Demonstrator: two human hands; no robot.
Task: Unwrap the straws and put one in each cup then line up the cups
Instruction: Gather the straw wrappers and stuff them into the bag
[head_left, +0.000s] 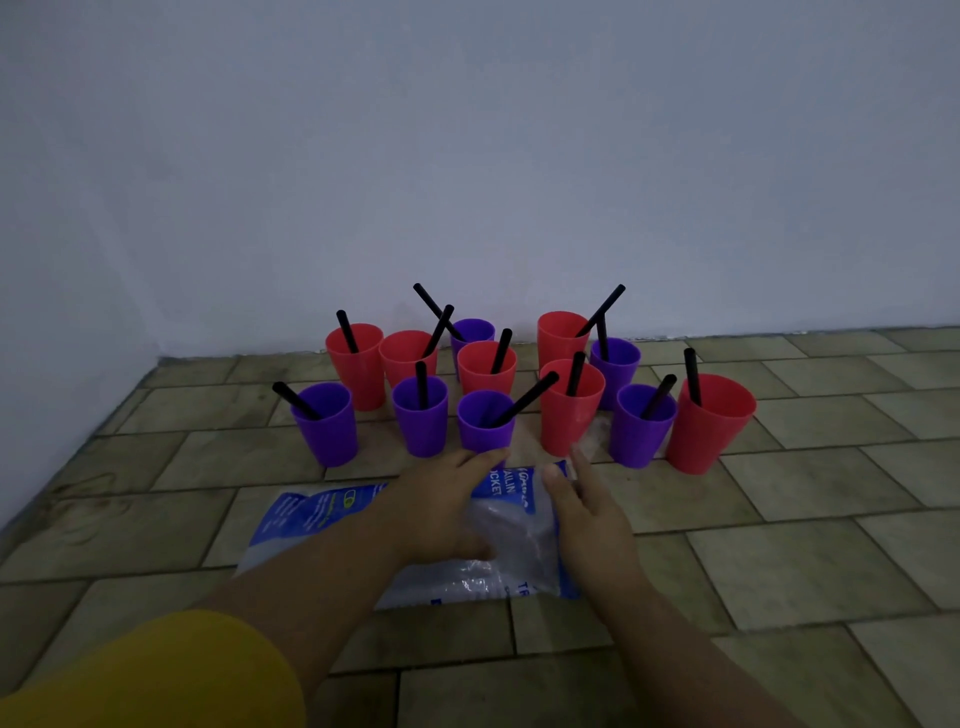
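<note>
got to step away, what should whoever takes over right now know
Left hand: open, fingers reaching toward the base of the front middle purple cup.
Right hand: open, beside it, above the plastic bag.
Cups: six red and six purple, clustered near the wall.
Done: every cup holds a black straw.
Left: line the cups up.

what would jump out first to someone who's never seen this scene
A loose cluster of red and purple cups, with a black straw leaning in each, stands on the tiled floor by the pale wall. Nearer the camera, the left hand and right hand reach forward, fingers outstretched, above a blue and clear plastic bag lying flat on the floor.
</note>
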